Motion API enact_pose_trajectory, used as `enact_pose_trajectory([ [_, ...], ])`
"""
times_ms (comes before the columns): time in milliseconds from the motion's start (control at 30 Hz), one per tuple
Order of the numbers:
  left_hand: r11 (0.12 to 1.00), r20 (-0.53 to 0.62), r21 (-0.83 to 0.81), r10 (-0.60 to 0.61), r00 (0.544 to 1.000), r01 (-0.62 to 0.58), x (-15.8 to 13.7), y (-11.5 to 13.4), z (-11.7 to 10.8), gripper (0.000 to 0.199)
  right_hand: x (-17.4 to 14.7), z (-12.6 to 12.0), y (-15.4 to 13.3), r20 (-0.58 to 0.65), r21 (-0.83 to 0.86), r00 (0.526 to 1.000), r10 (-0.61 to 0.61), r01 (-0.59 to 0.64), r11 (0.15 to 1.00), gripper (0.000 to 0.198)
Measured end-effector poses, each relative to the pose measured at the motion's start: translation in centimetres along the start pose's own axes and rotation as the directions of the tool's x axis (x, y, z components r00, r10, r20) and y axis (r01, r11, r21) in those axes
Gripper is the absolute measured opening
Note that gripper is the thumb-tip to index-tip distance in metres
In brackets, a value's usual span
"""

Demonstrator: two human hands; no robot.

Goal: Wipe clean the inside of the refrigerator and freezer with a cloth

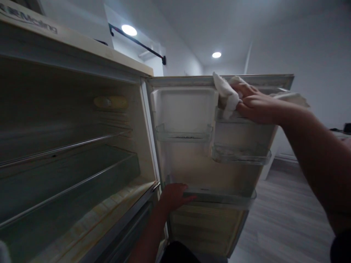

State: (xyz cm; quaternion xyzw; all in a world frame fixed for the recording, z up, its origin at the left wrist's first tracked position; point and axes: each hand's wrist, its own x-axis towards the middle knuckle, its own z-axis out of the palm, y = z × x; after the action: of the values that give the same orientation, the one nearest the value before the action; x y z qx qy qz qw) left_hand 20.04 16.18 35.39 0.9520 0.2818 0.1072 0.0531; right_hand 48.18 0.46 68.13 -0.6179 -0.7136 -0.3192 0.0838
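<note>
- Presently, the right hand (253,104) is pressed on a white cloth (226,95) at the upper part of the open fridge door (192,164), fingers folded over the fabric and clamping it against the plastic; part of the cloth is bunched ahead of the fingertips, and a further portion shows beyond the wrist.
- Cloth location: at the top of the door's inner lining, just beside the covered compartment (183,109) and above the small right-hand shelf (241,155).
- The flat, palm-down grip appears suited to pushing fabric along a surface rather than carrying it.
- The left hand (175,195) is low, fingers curled over the near end of the long lower door shelf (222,197). It holds no loose item; judged from its position, it steadies the door against the pressure applied above.
- Door stands swung wide, inner face turned toward the camera, which puts every door shelf within reach of both arms.
- Door shelves visible are bare of contents; a short middle shelf (183,133) sits under the covered compartment.
- Fridge cabinet (68,164) to the left shows wire racks and a yellowed floor panel, with an interior lamp housing (111,103) on the back wall; no food seen.
- Surroundings: pale walls, two ceiling lights (128,30), wood-look flooring (285,219). Lighting is dim, so surface soiling cannot be graded.
</note>
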Motion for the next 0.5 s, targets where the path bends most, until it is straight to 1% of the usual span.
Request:
enact_pose_trajectory([
  [100,1.000,-0.006,0.018,-0.018,1.000,0.018,0.5,0.3,0.4,0.081,1.9,0.6,-0.9,-0.025,-0.004,0.998,0.049,-0.049,0.999,0.051],
  [133,0.999,-0.004,0.026,-0.025,1.000,0.025,0.7,0.3,0.4,0.081,2.5,0.7,-1.1,-0.015,0.012,0.998,0.060,-0.060,0.998,0.047],
  [167,0.999,-0.002,0.033,-0.031,1.000,0.031,0.8,0.4,0.5,0.081,3.1,0.8,-1.1,0.020,0.040,0.998,0.055,-0.056,0.998,0.043],
  [200,0.999,-0.002,0.039,-0.036,0.999,0.036,0.9,0.5,0.5,0.082,3.6,0.7,-0.9,0.071,0.083,0.997,0.031,-0.037,0.996,0.040],
  [267,0.998,-0.009,0.046,-0.043,0.999,0.043,1.0,0.6,0.6,0.082,4.3,0.5,-0.1,0.167,0.194,0.984,-0.063,0.030,0.981,0.037],
  [300,0.998,-0.013,0.046,-0.045,0.999,0.046,1.0,0.6,0.5,0.083,4.4,0.4,0.6,0.185,0.231,0.979,-0.088,0.044,0.972,0.038],
  [333,0.998,-0.015,0.046,-0.047,0.999,0.048,1.0,0.7,0.5,0.083,4.3,0.2,1.3,0.186,0.244,0.979,-0.080,0.032,0.969,0.039],
  [367,0.998,-0.014,0.044,-0.048,0.999,0.049,1.0,0.7,0.5,0.084,4.0,0.1,2.1,0.176,0.236,0.983,-0.043,0.000,0.972,0.041],
  [400,0.998,-0.013,0.042,-0.050,0.999,0.051,1.0,0.8,0.5,0.085,3.6,0.0,2.9,0.170,0.209,0.985,0.021,-0.057,0.976,0.042],
  [433,0.998,-0.010,0.039,-0.051,0.999,0.052,1.0,0.8,0.5,0.085,3.0,-0.1,3.6,0.170,0.167,0.978,0.118,-0.147,0.975,0.044],
  [467,0.998,-0.009,0.036,-0.050,0.999,0.051,1.0,0.9,0.4,0.086,2.5,-0.1,4.2,0.171,0.116,0.957,0.233,-0.255,0.960,0.047],
  [500,0.998,-0.009,0.033,-0.049,0.999,0.049,1.0,0.9,0.4,0.086,1.9,-0.1,4.7,0.166,0.062,0.923,0.347,-0.361,0.930,0.051],
])
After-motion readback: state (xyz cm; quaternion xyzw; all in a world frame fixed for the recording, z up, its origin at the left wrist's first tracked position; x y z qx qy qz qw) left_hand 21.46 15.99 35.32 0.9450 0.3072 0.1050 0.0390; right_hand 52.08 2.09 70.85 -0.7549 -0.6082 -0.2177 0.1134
